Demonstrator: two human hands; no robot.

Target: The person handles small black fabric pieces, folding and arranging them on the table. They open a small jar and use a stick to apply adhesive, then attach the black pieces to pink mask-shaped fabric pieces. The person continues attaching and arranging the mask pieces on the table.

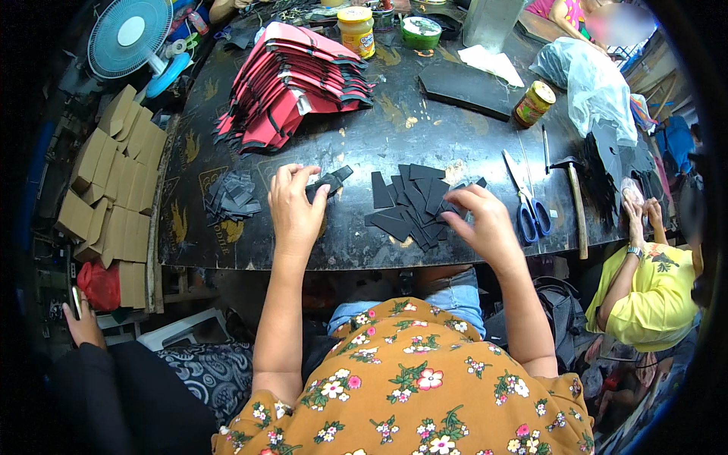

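My left hand is over the table with its fingers apart. Beside its thumb and index finger lie a few small black strips, partly overlapping. My right hand hovers at the right side of a loose heap of flat black pieces; a gap shows between its thumb and index finger, and nothing is visibly gripped. Farther left is a pile of small dark grey rectangular pieces. The heaped pieces are four-sided and lie at many angles.
Behind stands a tall stack of red folded pieces with black edges. Jars and a flat black block are nearby. Blue-handled scissors and a hammer lie right. A fan, cardboard boxes and co-workers surround the table.
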